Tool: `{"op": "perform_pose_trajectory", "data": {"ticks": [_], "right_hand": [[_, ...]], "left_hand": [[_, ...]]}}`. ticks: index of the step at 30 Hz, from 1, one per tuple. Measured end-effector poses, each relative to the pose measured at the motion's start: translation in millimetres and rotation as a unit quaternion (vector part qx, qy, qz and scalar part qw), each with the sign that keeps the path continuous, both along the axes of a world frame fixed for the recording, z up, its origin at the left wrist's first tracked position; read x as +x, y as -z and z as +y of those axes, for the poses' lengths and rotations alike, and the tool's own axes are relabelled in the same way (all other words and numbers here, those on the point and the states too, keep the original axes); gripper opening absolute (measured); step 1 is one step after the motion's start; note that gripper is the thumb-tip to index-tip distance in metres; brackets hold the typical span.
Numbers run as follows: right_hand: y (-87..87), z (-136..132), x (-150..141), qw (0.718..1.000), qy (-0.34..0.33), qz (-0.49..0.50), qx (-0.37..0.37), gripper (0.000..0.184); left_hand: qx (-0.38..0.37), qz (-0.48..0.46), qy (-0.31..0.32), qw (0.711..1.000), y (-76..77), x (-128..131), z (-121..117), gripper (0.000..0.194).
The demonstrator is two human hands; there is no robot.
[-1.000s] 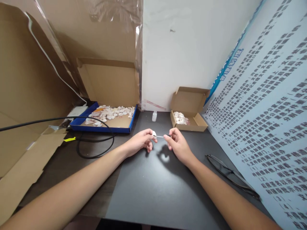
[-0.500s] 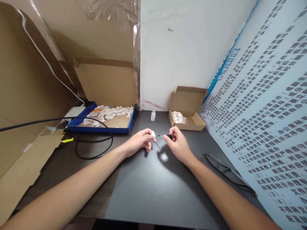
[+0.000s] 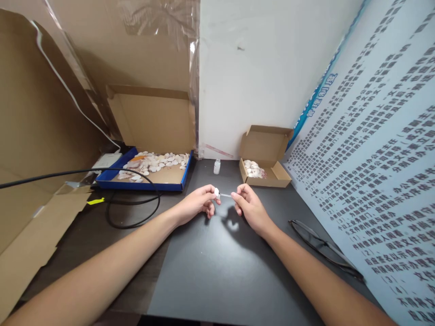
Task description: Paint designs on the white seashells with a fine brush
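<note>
My left hand (image 3: 197, 203) pinches a small white shell (image 3: 216, 192) between thumb and fingertips, above the dark desk. My right hand (image 3: 251, 206) is closed around a thin applicator brush (image 3: 225, 195); its black cap is hidden by the fingers. The brush tip reaches the right side of the shell and seems to touch it. Behind both hands a small white bottle (image 3: 216, 167) stands upright without its cap.
At the back left an open blue-edged box (image 3: 142, 184) holds many pale shells. A smaller cardboard box (image 3: 272, 182) with shells stands at the back right. Glasses (image 3: 326, 249) lie by the printed wall sheet (image 3: 384, 181). A black cable (image 3: 132, 224) loops on the left.
My right hand has turned, and the brush has moved left to the shell, closing the small gap. The black cap is now out of sight. My left hand stays nearly still.
</note>
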State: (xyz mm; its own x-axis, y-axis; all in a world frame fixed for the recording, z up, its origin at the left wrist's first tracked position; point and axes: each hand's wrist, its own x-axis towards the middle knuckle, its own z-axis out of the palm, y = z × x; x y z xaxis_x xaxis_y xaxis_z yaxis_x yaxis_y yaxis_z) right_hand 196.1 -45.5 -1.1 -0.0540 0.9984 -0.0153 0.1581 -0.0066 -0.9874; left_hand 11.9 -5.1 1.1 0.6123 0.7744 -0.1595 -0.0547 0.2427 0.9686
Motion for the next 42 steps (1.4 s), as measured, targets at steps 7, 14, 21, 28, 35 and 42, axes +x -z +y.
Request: {"op": "perform_pose_trajectory", "data": {"ticks": [7,14,21,28,35,42], "right_hand": [[-0.9,-2.5,-1.0,1.0,-0.017,-0.005,0.005,0.057],[-0.7,0.1,3.1,0.997,0.029,-0.054,0.038,0.053],[0.2,0.7,2.5,1.0,0.001,0.004,-0.009,0.054],[0.1,-1.0,1.9,0.995,0.048,-0.074,0.041,0.051],[-2.0,-1.3,1.3,1.0,0.017,-0.013,0.006,0.054],[0.2,-0.4,0.8,1.0,-0.005,0.004,0.005,0.052]], "left_hand": [[0.001,0.002,0.0,1.0,0.3,-0.2,0.1,0.018],[0.006,0.004,0.001,1.0,1.3,-0.6,0.8,0.018],[0.002,0.005,0.003,1.0,2.3,-0.5,0.8,0.02],[0.002,0.004,0.008,1.0,1.8,-0.5,0.7,0.019],[0.007,0.008,0.004,1.0,3.7,0.3,2.2,0.019],[0.012,0.011,0.012,1.0,3.2,-1.1,1.7,0.02]]}}
